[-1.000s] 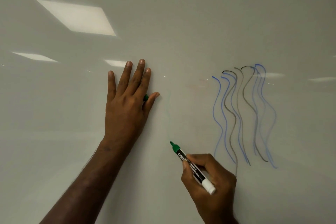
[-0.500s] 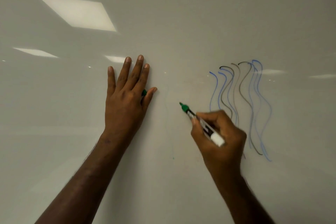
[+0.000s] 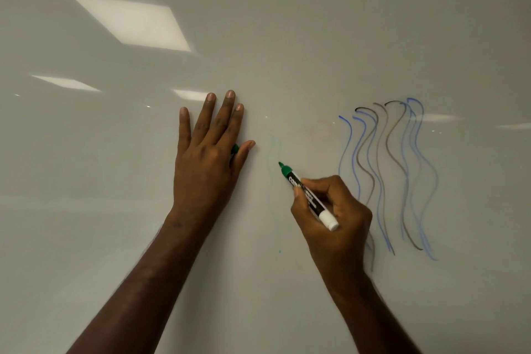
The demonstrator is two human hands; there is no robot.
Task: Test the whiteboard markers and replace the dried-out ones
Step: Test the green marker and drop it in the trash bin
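The right hand, gripping the green marker, has swung back down mid-board; its line looks barely visible, probably dried out. The left hand stays flat, pinning the cap.

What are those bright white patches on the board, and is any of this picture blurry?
In the head view, the patches are ceiling lights mirrored as glare on the glossy whiteboard; both hands look sharp, the left hand flat on the board, the right hand gripping the green marker; its faint green line is barely visible.
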